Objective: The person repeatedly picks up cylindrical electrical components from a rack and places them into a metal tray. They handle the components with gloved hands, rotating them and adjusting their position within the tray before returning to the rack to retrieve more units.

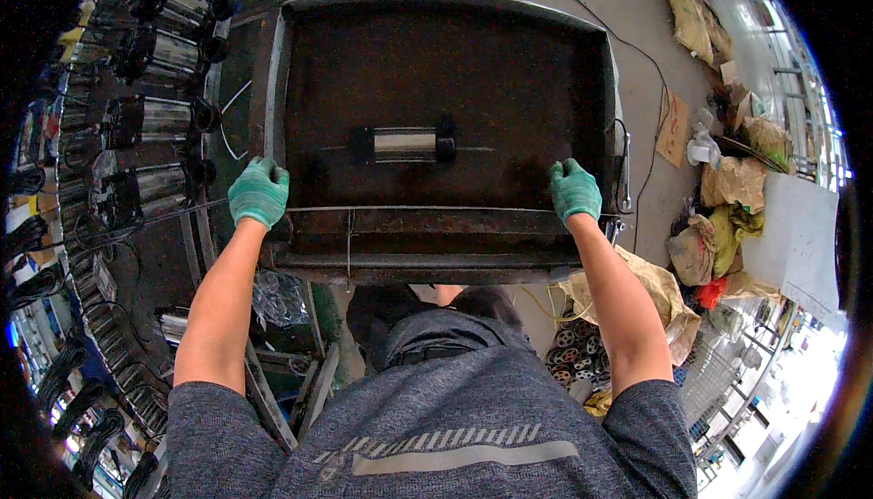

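Observation:
A rotor-like part (405, 144) lies sideways in a dark metal tray (446, 71); it has a pale ribbed cylinder, black ends and a thin shaft sticking out both sides. My left hand (259, 192), in a green knit glove, is at the tray's left rim with its fingers curled. Over the tray's inner right side is my right hand (575, 190), gloved alike, its fingers also bent inward. Both hands are apart from the rotor-like part. Whatever the fingers of either hand may hold is hidden beneath them.
Several similar cylinders with black ends (159, 121) stand racked on the left. A cable (659, 71) runs along the floor past the tray's right side. Sacks (732, 185) and cardboard (673, 131) lie farther right. Below the tray's right corner are small round metal parts (577, 349).

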Available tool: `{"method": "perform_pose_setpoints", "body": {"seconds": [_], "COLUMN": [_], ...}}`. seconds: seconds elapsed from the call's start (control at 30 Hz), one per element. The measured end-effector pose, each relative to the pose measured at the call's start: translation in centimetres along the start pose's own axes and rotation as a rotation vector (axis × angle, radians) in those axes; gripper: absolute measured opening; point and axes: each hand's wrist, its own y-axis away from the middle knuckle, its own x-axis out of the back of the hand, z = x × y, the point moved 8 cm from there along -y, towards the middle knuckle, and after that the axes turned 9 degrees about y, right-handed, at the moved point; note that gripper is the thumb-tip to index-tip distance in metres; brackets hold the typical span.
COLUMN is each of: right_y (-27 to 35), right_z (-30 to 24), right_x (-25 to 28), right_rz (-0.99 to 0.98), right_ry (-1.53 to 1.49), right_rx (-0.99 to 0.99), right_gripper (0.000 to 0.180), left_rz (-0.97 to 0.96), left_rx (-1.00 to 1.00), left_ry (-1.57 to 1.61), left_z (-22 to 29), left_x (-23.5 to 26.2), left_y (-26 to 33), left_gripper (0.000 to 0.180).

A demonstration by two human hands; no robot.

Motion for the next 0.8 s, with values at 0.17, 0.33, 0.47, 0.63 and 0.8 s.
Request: {"method": "perform_pose_setpoints", "body": {"seconds": [0.17,0.33,0.47,0.63,0.8], "right_y": [0.00,-0.13,-0.14,-0.09,-0.14], "right_z": [-0.01,0.15,0.06,0.01,0.10], "right_x": [0.07,-0.12,-0.09,-0.06,-0.12], "right_rz": [-0.004,0.008,0.022,-0.007,0.005], "right_ry": [0.004,0.004,0.008,0.023,0.018], "right_rx": [-0.002,-0.003,0.005,0.009,0.011], "right_gripper": [0.044,0.043,0.042,0.042,0.044], "left_rz": [-0.022,-0.010,0.016,0.031,0.036], "left_rx": [0.024,0.022,0.007,-0.013,-0.020], "left_ry": [0.005,0.009,-0.007,-0.005,-0.007], "left_z": [0.19,0.14,0.25,0.26,0.26], "left_x": [0.15,0.13,0.27,0.20,0.28], "left_y": [0.01,0.02,0.12,0.05,0.07], "left_gripper": [0.025,0.025,0.025,0.024,0.025]}}
